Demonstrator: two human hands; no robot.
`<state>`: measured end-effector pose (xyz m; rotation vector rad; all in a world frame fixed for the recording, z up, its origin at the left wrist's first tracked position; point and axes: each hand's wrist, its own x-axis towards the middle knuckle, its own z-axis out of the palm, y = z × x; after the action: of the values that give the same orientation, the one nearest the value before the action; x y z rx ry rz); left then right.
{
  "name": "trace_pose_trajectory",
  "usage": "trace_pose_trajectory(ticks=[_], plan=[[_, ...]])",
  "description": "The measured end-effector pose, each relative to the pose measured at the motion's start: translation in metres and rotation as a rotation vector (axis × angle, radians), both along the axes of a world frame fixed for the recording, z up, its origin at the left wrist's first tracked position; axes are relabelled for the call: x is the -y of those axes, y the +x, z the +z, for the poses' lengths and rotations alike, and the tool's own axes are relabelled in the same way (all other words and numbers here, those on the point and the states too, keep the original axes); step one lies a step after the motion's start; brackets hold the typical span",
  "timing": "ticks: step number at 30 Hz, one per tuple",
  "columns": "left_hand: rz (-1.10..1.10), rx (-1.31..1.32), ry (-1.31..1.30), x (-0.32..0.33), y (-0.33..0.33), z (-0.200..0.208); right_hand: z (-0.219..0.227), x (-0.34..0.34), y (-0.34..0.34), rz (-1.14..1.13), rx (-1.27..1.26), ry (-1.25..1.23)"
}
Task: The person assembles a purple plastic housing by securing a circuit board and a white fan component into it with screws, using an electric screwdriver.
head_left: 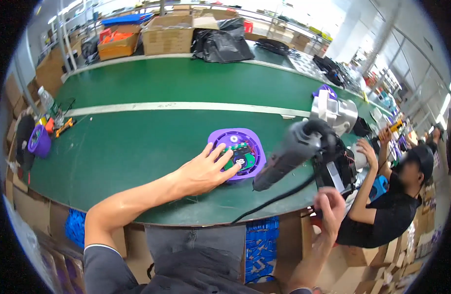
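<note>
Nearer than the purple housing, off to its right, the right hand curls its fingers; whether it grips anything, I cannot tell. The left hand spreads open over the circuit board inside the housing, which lies on the green worktop. A dark cylindrical tool slants right of the housing; a cardboard box stands well beyond it.

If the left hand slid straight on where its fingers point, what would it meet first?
Most likely the right rim of the round purple plastic housing: the left hand has its fingers over the green circuit board inside it. Finger height is unclear.
</note>
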<state>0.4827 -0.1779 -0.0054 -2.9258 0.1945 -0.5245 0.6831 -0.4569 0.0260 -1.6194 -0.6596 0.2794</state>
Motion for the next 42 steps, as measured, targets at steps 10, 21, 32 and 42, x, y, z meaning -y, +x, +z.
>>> trace_pose_trajectory(ticks=[10, 21, 32, 42], plan=[[0.051, 0.157, 0.21, 0.007, 0.002, -0.006, 0.026, -0.131, -0.075, 0.19, 0.406, 0.246], [0.455, -0.231, -1.775, -0.075, 0.0, 0.006, 0.035, -0.104, -0.059, -0.001, 0.276, 0.486], [0.793, -0.158, -1.435, -0.078, -0.06, -0.033, 0.036, -0.116, -0.059, 0.333, 0.037, 0.362], [0.287, -0.028, -0.382, -0.013, -0.033, 0.021, 0.019, -0.168, -0.085, 0.522, -0.106, 0.571]])
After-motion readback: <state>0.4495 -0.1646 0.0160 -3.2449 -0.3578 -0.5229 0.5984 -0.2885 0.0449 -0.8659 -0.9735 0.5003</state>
